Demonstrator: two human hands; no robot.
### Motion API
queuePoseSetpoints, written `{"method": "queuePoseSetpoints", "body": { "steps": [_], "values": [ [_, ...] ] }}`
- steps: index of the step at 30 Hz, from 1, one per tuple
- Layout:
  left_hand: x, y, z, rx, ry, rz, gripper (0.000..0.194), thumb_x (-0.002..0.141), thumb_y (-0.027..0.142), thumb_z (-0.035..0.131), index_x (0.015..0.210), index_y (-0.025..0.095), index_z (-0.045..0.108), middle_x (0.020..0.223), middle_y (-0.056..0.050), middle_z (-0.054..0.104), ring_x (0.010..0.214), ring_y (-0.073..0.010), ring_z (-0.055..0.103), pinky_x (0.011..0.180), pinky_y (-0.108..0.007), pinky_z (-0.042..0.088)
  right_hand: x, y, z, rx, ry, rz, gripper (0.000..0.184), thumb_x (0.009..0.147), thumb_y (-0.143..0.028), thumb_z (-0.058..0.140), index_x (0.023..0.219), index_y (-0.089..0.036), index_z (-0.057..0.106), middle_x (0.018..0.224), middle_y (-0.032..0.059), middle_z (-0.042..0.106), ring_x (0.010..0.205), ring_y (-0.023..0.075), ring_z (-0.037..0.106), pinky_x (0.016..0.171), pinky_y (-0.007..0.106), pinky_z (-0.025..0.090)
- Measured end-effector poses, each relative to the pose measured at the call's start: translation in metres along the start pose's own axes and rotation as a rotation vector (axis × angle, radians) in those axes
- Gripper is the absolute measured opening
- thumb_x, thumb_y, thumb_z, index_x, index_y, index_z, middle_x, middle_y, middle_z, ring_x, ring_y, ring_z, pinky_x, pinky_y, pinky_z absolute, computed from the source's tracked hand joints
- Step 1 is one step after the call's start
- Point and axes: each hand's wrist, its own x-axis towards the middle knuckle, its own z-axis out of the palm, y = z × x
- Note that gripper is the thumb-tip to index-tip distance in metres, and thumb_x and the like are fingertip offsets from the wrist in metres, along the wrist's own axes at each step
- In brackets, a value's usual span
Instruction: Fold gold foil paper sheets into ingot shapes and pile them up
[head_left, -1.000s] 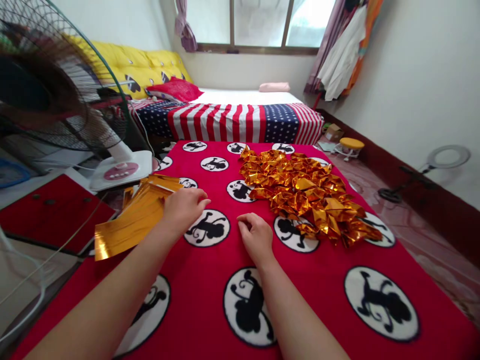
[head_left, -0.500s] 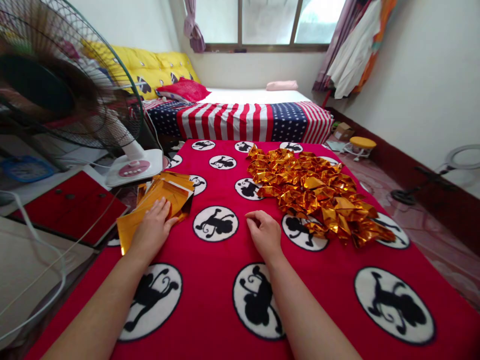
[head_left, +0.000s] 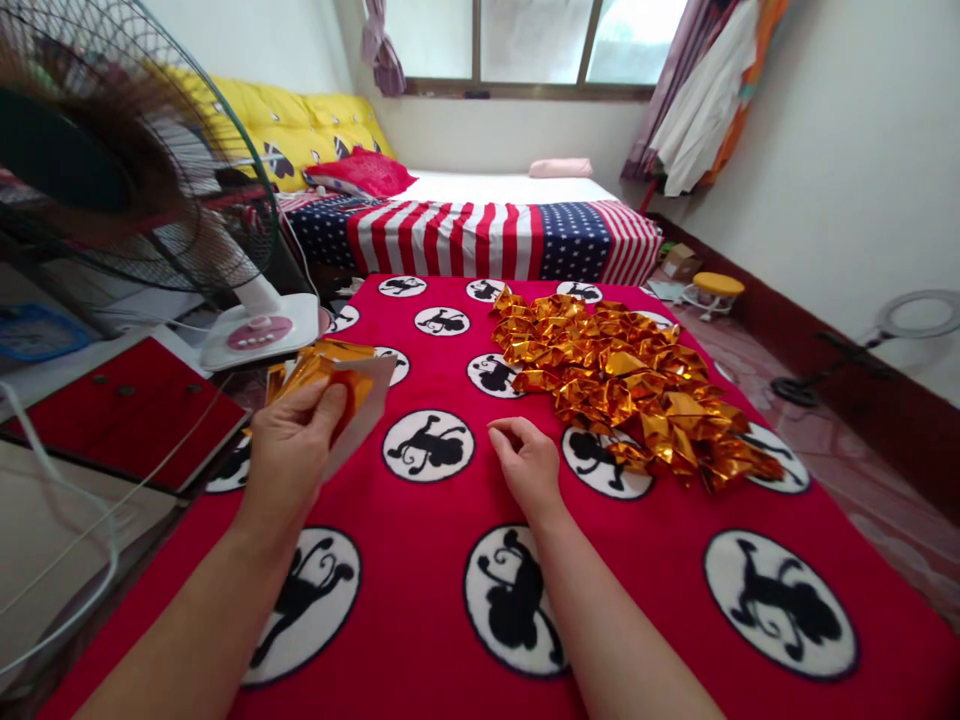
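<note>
Before me spreads a counter covered in red cloth with white circles and black monkey figures (head_left: 405,540), its far edge facing a bed with a red, white and blue stars-and-stripes cover (head_left: 465,240) beneath a window (head_left: 532,40). Beyond the left edge I see one white-based electric fan with a green-rimmed cage (head_left: 262,325); beyond the right edge, on the floor, one yellow-topped stool (head_left: 718,285) and one pale ring on a dark stand (head_left: 919,315). I count one red cushion (head_left: 364,173) and one folded pink cloth (head_left: 560,168) on the bed. My left hand (head_left: 289,435) is closed on a thin gold foil sheet with a pale underside (head_left: 365,400), thumb on top, by the left edge; whether the grip has one sheet or several, I cannot tell. More flat gold foil sheets (head_left: 279,378) lie just behind it, too overlapped to count. My right hand (head_left: 529,460) rests around the middle of the counter, fingers curled in. One heap of crumpled, shiny orange-gold foil pieces (head_left: 615,370) covers the far right part, towards the right edge, too tangled to number.
</note>
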Motion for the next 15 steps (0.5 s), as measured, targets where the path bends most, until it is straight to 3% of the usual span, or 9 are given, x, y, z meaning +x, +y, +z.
{"method": "queuePoseSetpoints", "body": {
  "steps": [3,6,8,11,13,15],
  "values": [
    [-0.007,0.012,0.039,-0.434,-0.042,-0.183,0.023,0.078,0.040,0.072,0.092,0.022,0.071,0.093,-0.001,0.076,0.097,-0.0205,0.069,0.086,-0.032,0.057,-0.003,-0.004,0.002,0.308,-0.083,0.031,0.024,0.089,-0.041,0.057,0.099,-0.021,0.067,0.090,0.0044,0.072,0.080,0.0179,0.066,0.074,0.029,0.050],
    [-0.017,0.005,0.068,-0.566,-0.100,-0.398,0.026,0.085,0.043,0.063,0.101,0.024,0.069,0.104,-0.001,0.075,0.110,-0.0223,0.065,0.091,-0.035,0.056,-0.004,-0.010,0.005,0.640,-0.228,0.074,0.037,0.087,-0.046,0.059,0.114,-0.022,0.058,0.096,0.0050,0.072,0.084,0.0188,0.069,0.078,0.031,0.054],
    [-0.025,-0.003,0.079,-0.584,-0.177,-0.517,0.031,0.088,0.045,0.059,0.107,0.023,0.068,0.109,-0.004,0.074,0.116,-0.0249,0.062,0.094,-0.040,0.054,-0.004,-0.012,0.007,0.770,-0.254,0.128,0.045,0.082,-0.044,0.066,0.119,-0.023,0.052,0.100,0.0054,0.073,0.090,0.0202,0.070,0.081,0.032,0.055],
    [-0.034,-0.013,0.083,-0.617,-0.260,-0.542,0.039,0.089,0.047,0.055,0.115,0.021,0.066,0.113,-0.008,0.073,0.121,-0.0261,0.059,0.099,-0.043,0.051,-0.001,-0.013,0.008,0.839,-0.140,0.182,0.048,0.075,-0.034,0.073,0.118,-0.023,0.053,0.107,0.0058,0.073,0.096,0.0208,0.069,0.086,0.032,0.054],
    [-0.036,-0.017,0.078,-0.621,-0.368,-0.524,0.052,0.089,0.058,0.046,0.120,0.021,0.065,0.117,-0.010,0.072,0.122,-0.0282,0.059,0.099,-0.047,0.050,0.001,-0.012,0.005,0.836,-0.073,0.185,0.044,0.074,-0.029,0.071,0.114,-0.022,0.056,0.109,0.0058,0.072,0.097,0.0209,0.068,0.088,0.033,0.053],
    [-0.034,-0.019,0.070,-0.608,-0.470,-0.567,0.066,0.086,0.070,0.039,0.120,0.020,0.065,0.119,-0.013,0.070,0.120,-0.0321,0.060,0.096,-0.051,0.051,0.005,-0.010,-0.002,0.811,-0.086,0.205,0.038,0.073,-0.027,0.067,0.111,-0.020,0.061,0.104,0.0053,0.073,0.093,0.0214,0.069,0.085,0.032,0.053]
  ]
}}
